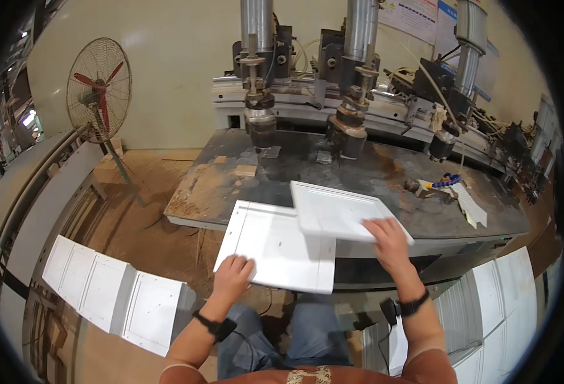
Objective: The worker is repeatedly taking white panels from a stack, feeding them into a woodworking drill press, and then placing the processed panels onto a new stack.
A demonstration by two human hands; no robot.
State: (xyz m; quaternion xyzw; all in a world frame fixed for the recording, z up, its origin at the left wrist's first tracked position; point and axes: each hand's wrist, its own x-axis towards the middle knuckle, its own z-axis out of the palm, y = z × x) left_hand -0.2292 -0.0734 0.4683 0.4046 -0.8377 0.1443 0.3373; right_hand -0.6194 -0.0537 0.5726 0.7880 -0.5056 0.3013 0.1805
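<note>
White panels: left hand [233,275] grips the near panel [275,246], right hand [387,235] presses flat on the upper panel [339,210]

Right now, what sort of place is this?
Probably a woodworking shop: a multi-spindle drilling machine, sawdust on its steel table, and white door panels under both hands.

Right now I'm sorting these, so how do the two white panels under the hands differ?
The left panel, under the left hand, juts past the worktable edge toward the person; the right panel, under the right hand, lies mostly on the table. The right panel overlaps the left panel's corner, so it lies on top. The left panel looks longer. Both are white with a raised border.
</note>
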